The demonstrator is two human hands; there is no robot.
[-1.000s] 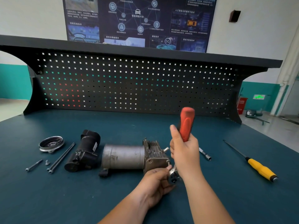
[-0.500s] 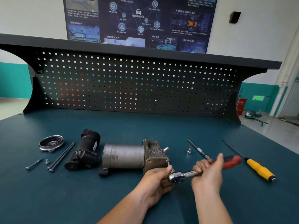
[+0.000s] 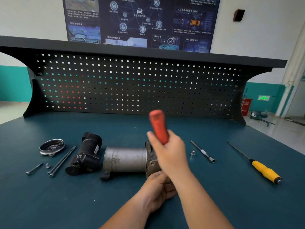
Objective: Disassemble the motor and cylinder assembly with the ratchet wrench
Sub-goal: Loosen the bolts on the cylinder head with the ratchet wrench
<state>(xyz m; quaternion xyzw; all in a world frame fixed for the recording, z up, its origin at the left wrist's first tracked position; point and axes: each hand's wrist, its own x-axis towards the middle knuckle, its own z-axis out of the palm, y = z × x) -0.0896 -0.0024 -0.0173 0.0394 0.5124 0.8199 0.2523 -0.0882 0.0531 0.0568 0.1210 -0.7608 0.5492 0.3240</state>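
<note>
The grey cylinder point(image 3: 125, 160) lies on its side on the blue bench, its finned metal end block point(image 3: 151, 164) partly hidden behind my hands. My right hand point(image 3: 170, 150) grips the red handle of the ratchet wrench point(image 3: 158, 125), which stands nearly upright and is motion-blurred. The wrench head is hidden behind my hands. My left hand point(image 3: 156, 190) is curled at the near right corner of the end block, where the wrench head sat. The black motor point(image 3: 85, 154) lies apart, just left of the cylinder.
At the left lie a round metal cover point(image 3: 51, 147), two long bolts point(image 3: 61, 161), a short bolt point(image 3: 33, 169) and a small screw point(image 3: 47, 166). Right of my hands lie a small socket point(image 3: 192, 152), an extension bar point(image 3: 203, 152) and a yellow-handled screwdriver point(image 3: 264, 171). A black pegboard point(image 3: 132, 86) closes the back.
The wrench handle swung from upright down to the right half a second ago, and is now back up and tilted slightly left. My left hand stayed at the end block.
</note>
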